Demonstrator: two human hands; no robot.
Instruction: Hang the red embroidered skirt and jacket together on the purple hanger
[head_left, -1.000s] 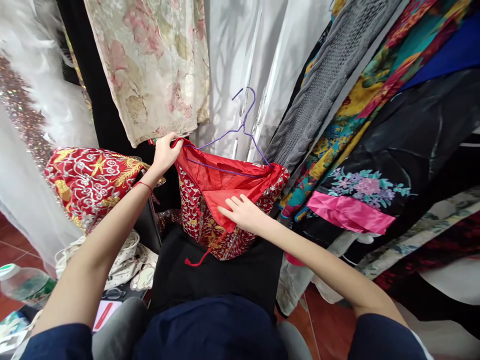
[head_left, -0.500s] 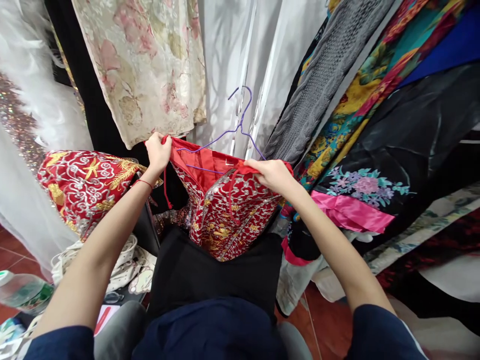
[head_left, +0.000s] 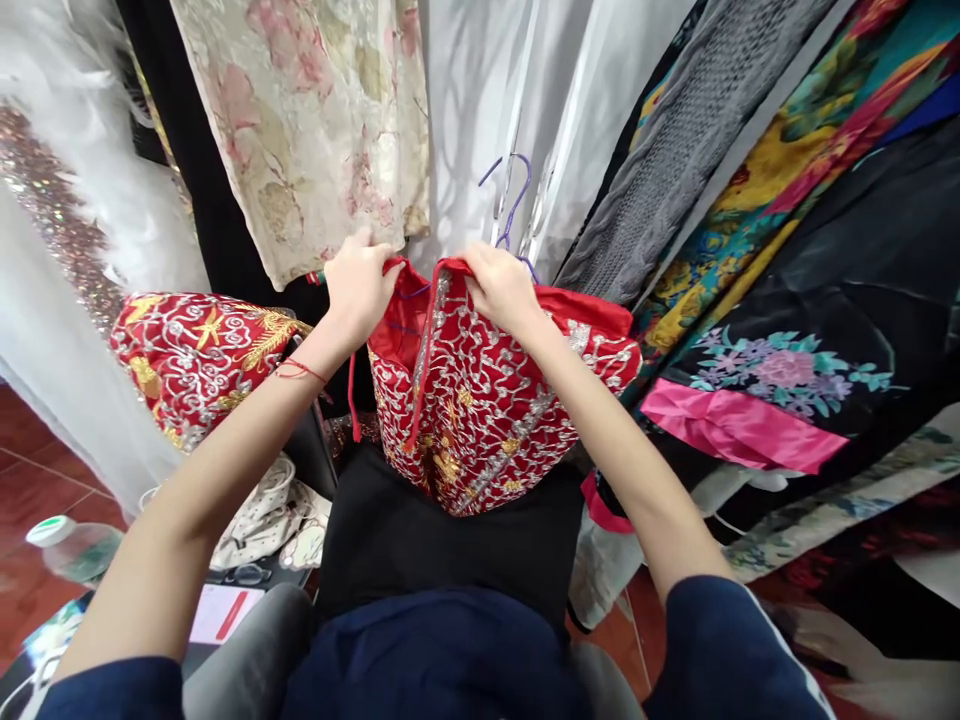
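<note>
A red garment with silver and gold embroidery and a plain red lining lies over my lap, its front opening spread a little. My left hand is closed on one edge of the red band at its top. On the other edge of the opening, my right hand pinches the same band. Red tie cords dangle from the edges. Behind my right hand a purple wire hanger sticks up, its lower part hidden inside the garment. Further left lies a matching red embroidered piece; whether it joins the garment is hidden.
Floral cream fabric hangs ahead. To the right hang a grey cable knit and a black garment with pink trim. A plastic bottle and a pink-and-white card are at lower left.
My hands have come together from wide apart, bringing the two edges of the opening closer. The hanger is now more covered by the garment and my right hand.
</note>
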